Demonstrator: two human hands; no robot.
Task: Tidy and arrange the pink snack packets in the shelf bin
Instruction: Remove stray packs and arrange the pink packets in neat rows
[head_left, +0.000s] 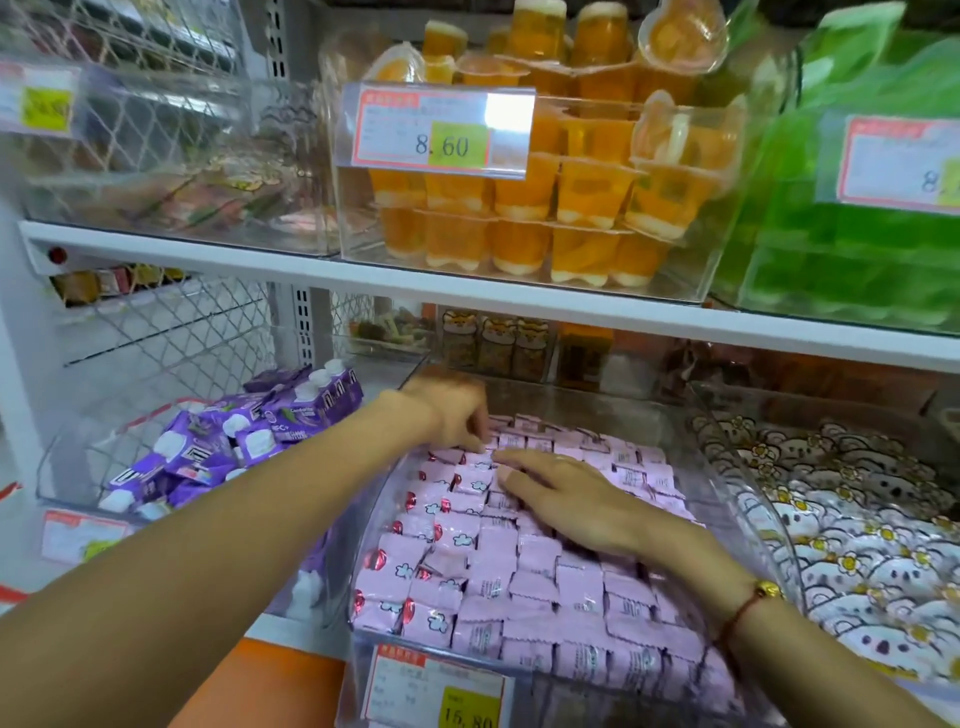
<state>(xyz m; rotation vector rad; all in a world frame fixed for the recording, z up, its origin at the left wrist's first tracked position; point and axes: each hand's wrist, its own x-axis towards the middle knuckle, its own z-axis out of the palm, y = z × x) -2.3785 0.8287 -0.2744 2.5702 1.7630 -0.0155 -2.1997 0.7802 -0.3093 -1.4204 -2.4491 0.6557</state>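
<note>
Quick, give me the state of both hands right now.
Left hand: fingers curled down, pinching at the pink snack packets near the back of the bin.
Right hand: open, fingers straight, resting flat on the packets.

Shop: shelves (467, 291) with clear snack bins (727, 467), price tags (441, 132).

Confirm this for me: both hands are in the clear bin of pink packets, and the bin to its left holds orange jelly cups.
Not quite. In the head view the left hand and right hand are on the pink packets, but the bin to the left holds purple packets. The orange jelly cups sit on the shelf above.
</note>
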